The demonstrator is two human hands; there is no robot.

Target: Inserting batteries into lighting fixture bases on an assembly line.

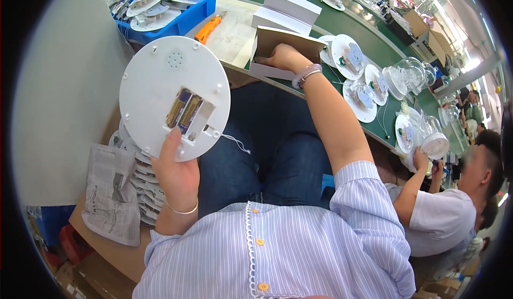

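Note:
My left hand [177, 176] grips the lower edge of a round white plastic base [149, 90], its thumb at the battery compartment. Batteries [184, 112] lie side by side in that compartment. The base also has a cluster of small holes, and a thin white cord [235, 142] hangs from its right edge. My right hand [286, 58] reaches into an open cardboard box [288, 34] that is white outside and brown inside. The box wall hides most of those fingers, so what they hold, if anything, does not show.
A blue bin [195, 10] of round parts and an orange utility knife [209, 28] lie at the far left. Beside my left arm are stacked discs [145, 184] and newspaper [109, 197]. More discs [347, 58] and clear domes [409, 77] line the right bench. A co-worker [443, 208] sits right.

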